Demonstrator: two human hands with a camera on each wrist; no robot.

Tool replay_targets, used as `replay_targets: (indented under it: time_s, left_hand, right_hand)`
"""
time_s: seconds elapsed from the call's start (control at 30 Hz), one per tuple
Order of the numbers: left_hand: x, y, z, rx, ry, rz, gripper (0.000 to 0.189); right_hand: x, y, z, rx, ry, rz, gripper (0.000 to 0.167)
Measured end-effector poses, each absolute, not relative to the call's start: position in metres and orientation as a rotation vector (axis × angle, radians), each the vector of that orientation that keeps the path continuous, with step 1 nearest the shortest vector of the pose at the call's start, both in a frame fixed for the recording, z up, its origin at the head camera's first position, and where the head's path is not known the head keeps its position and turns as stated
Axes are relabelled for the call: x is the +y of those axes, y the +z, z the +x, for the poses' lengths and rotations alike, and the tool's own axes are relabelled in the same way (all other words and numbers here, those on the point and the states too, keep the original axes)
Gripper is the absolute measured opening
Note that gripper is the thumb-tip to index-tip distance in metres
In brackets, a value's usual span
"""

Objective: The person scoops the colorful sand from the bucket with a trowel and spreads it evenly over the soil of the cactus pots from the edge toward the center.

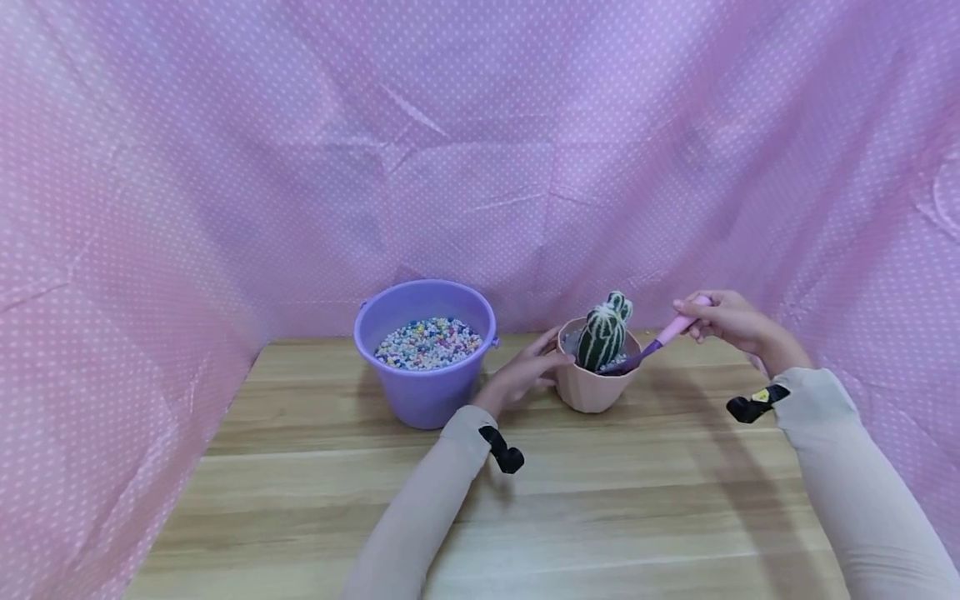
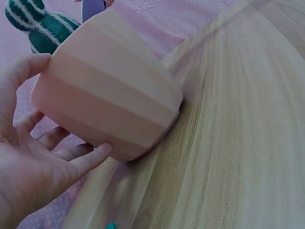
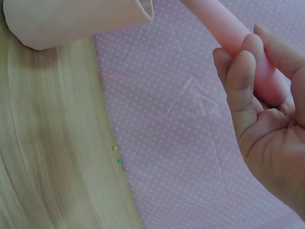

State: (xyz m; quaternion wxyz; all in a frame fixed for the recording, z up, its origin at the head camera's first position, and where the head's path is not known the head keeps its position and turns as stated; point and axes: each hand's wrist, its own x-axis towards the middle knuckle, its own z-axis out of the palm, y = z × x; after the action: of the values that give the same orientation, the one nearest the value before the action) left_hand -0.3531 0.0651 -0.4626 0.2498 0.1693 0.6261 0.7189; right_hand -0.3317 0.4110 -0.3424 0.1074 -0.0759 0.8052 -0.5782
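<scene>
A pale pink flowerpot (image 1: 588, 390) holds a green cactus with white stripes (image 1: 602, 337) and small pale bits around its base. My left hand (image 1: 528, 367) cups the pot's left side; in the left wrist view the thumb rests at the rim and the fingertips touch the faceted wall. With my right hand (image 1: 731, 321) I grip the pink handle of a small trowel (image 1: 672, 330). Its purple blade slants down into the pot, right of the cactus, and the tip is hidden there. In the right wrist view, the fingers and thumb wrap the handle (image 3: 224, 26).
Left of the pot stands a purple bucket (image 1: 423, 396) part-filled with multicoloured beads (image 1: 427, 343). A yellow bead (image 3: 114, 148) and a teal bead (image 3: 118, 161) lie at the table's edge. Pink dotted cloth (image 1: 480, 167) hangs behind the wooden table (image 1: 315, 500) and along its sides.
</scene>
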Motion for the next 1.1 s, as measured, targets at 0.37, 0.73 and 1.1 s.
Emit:
replay_targets:
  time_s: [0.37,0.73,1.1]
  left_hand:
    - [0.070,-0.461,-0.347,1.687,2.025,0.401,0.077]
    - [0.081,-0.458,-0.332,1.752,2.099,0.293,0.074]
    - [0.079,-0.461,-0.335,1.731,2.117,0.309,0.072]
  right_hand:
    - [0.403,-0.343,-0.334,2.359,-1.774,-0.175,0.019]
    - [0.403,-0.339,-0.331,2.365,-1.762,-0.185,0.020]
    - [0.425,-0.330,-0.328,2.396,-1.694,-0.235,0.027]
